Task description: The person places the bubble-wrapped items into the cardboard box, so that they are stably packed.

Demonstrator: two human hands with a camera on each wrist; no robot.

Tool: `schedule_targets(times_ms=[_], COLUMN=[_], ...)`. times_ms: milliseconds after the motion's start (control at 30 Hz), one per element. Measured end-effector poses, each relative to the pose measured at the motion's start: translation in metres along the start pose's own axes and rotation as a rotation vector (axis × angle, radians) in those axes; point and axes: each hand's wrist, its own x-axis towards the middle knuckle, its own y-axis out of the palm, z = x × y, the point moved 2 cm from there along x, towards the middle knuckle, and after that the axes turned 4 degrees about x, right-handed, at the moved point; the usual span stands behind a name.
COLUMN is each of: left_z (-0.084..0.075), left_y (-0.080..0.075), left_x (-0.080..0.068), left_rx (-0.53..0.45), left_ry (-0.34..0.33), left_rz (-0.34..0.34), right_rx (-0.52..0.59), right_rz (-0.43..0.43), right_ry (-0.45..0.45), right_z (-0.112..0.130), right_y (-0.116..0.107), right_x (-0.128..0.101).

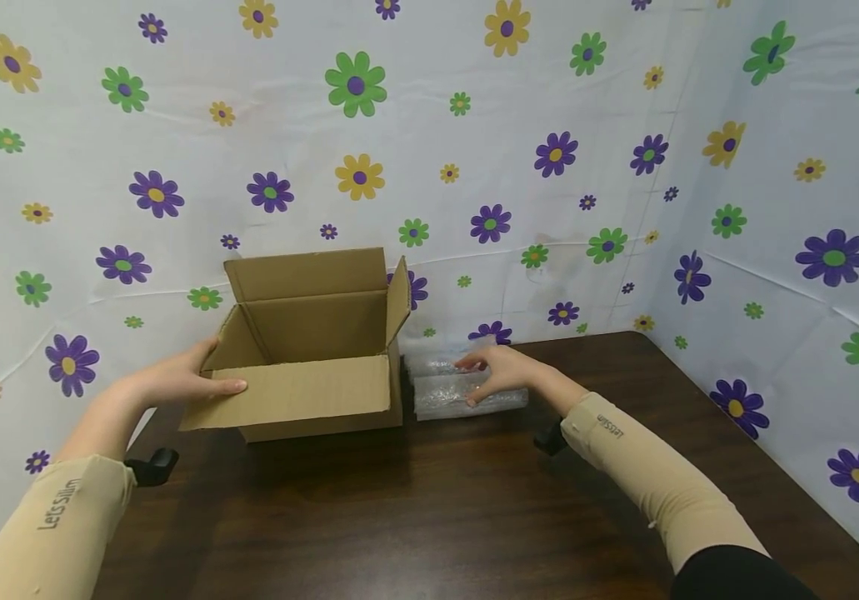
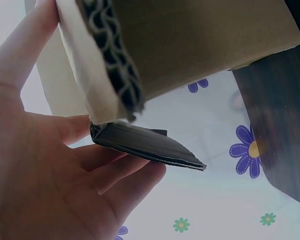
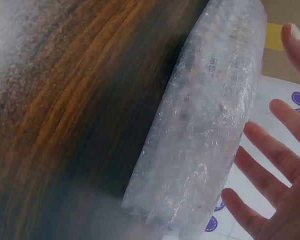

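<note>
On the dark counter our left hand grips the side flap of the open cardboard box, light and stiff. Just right of it lies the bubble-wrapped bundle, soft, slippery; our right hand hovers over it, fingers spread and empty, best closed around its middle.
</note>
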Motion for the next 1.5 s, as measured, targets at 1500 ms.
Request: schedule_targets(times_ms=[1500], left_z=[-0.001], left_y=[0.002], left_x=[-0.001], left_rx=[-0.022], left_ry=[0.002], left_rz=[-0.003], right_rx=[-0.312], right_rz=[-0.103], right_ry=[-0.015], right_z=[-0.008], right_y=[0.036], right_x=[0.003])
